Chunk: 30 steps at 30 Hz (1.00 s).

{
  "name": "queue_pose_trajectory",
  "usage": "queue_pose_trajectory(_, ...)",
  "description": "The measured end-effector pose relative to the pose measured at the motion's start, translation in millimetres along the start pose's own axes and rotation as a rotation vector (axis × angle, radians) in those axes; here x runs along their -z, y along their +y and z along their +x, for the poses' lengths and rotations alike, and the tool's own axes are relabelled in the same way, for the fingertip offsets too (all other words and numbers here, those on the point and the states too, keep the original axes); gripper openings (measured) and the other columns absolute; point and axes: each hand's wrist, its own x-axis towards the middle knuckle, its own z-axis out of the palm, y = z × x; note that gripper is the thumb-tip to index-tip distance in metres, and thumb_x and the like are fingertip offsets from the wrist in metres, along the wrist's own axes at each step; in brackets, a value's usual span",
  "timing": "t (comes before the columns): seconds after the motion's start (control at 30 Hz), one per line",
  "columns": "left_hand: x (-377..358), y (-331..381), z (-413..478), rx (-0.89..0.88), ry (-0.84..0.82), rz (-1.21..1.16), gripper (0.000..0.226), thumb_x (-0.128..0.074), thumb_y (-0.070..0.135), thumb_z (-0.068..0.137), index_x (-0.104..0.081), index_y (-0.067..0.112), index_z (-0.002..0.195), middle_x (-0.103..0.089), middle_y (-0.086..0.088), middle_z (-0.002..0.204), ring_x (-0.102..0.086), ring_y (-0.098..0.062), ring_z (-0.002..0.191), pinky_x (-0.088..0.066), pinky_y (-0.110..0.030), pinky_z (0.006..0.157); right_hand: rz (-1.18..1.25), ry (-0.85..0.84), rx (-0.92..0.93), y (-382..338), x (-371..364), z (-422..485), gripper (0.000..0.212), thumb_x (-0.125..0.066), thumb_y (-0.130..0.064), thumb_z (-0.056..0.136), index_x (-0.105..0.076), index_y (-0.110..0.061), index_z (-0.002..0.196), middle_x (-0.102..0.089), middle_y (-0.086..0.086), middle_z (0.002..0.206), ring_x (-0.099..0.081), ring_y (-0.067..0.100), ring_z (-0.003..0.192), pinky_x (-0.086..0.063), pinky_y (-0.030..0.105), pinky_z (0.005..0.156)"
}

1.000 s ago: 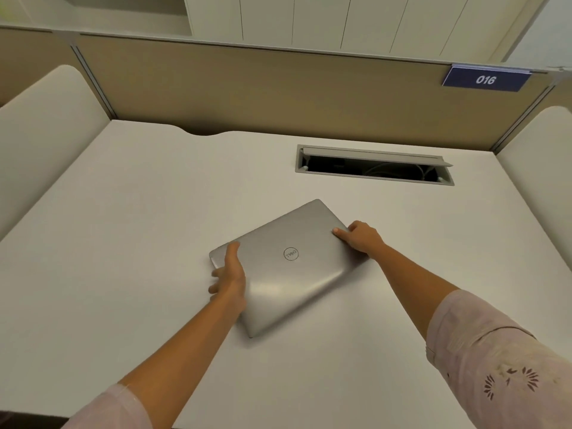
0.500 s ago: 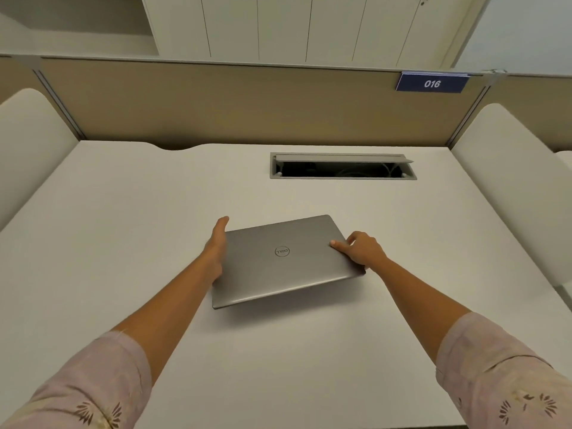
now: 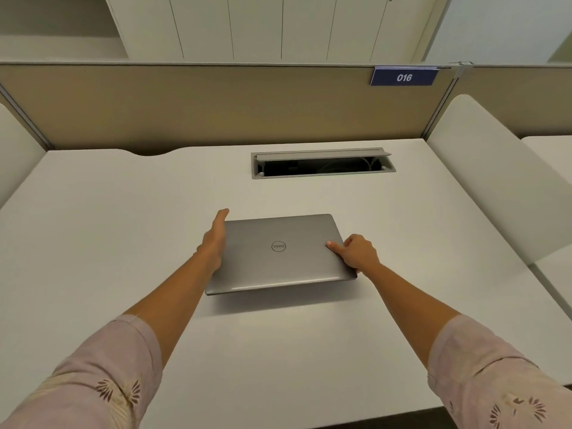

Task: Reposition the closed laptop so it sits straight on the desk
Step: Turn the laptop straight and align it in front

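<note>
Laptop (image 3: pixel 278 252) on desk (image 3: pixel 93 243) — between hands

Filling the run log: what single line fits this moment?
laptop: closed, nearly straight | left hand: flat against left edge | right hand: gripping right edge

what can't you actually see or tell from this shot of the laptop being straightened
Head view only:
- Left edge of the laptop: covered by the left hand.
- Fingers of the right hand: curled round the right edge, tips hidden beneath.
- Inside the cable box: too dark, only faint cables.
- Whether the laptop's near edge is lifted: shadow suggests it, cannot tell.
</note>
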Motion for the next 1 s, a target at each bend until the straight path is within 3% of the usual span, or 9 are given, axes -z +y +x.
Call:
queue_pose_trajectory(0.1,-2.9,0.2,4.2,-0.009,0.002,0.006,0.109,-0.044,0.082,0.058,-0.027,0.029,0.152,-0.023,0.0,0.161,-0.017,-0.024,0.147,-0.011,-0.049,0.12,0.021,0.028,0.001,3.0,-5.3,1.2,0.055,-0.063,-0.063,0.08,-0.05,-0.012,0.094,-0.058,0.005,0.09,-0.059,0.029,0.081,-0.054,0.041,0.076)
queue_pose_trajectory(0.27,-9.0,4.8,14.4,-0.003,0.021,-0.005,0.119,-0.044,0.084,0.046,-0.032,0.027,0.15,-0.03,-0.003,0.156,-0.024,-0.025,0.143,-0.016,-0.048,0.119,0.044,0.067,-0.007,3.4,-9.5,7.4,0.053,-0.061,-0.063,0.081,-0.048,-0.012,0.093,-0.057,0.004,0.09,-0.055,0.026,0.081,-0.043,0.034,0.069)
queue_pose_trajectory(0.57,-21.8,9.2,29.2,0.01,0.009,-0.022,0.114,-0.044,0.082,0.051,-0.032,0.026,0.149,-0.03,-0.004,0.156,-0.025,-0.026,0.143,-0.017,-0.048,0.119,0.072,0.085,-0.028,0.0,-8.3,27.7,0.049,-0.061,-0.059,0.083,-0.047,-0.014,0.094,-0.057,0.004,0.091,-0.053,0.026,0.082,-0.04,0.034,0.07)
queue_pose_trajectory(0.77,-19.0,11.3,39.7,0.019,-0.035,0.021,0.122,-0.044,0.084,0.04,-0.042,0.02,0.144,-0.042,-0.01,0.15,-0.036,-0.029,0.139,-0.024,-0.048,0.117,0.112,0.094,-0.029,1.8,-13.1,33.6,0.047,-0.063,-0.058,0.083,-0.047,-0.015,0.094,-0.056,0.004,0.086,-0.054,0.027,0.078,-0.039,0.033,0.066)
queue_pose_trajectory(1.0,-20.0,9.6,49.8,-0.028,-0.106,0.091,0.098,-0.041,0.078,0.067,-0.034,0.026,0.149,-0.034,-0.008,0.157,-0.024,-0.032,0.146,-0.017,-0.052,0.12,0.072,0.11,0.007,2.5,-15.2,32.6,0.05,-0.059,-0.059,0.085,-0.049,-0.012,0.1,-0.054,0.003,0.083,-0.053,0.027,0.078,-0.04,0.034,0.067)
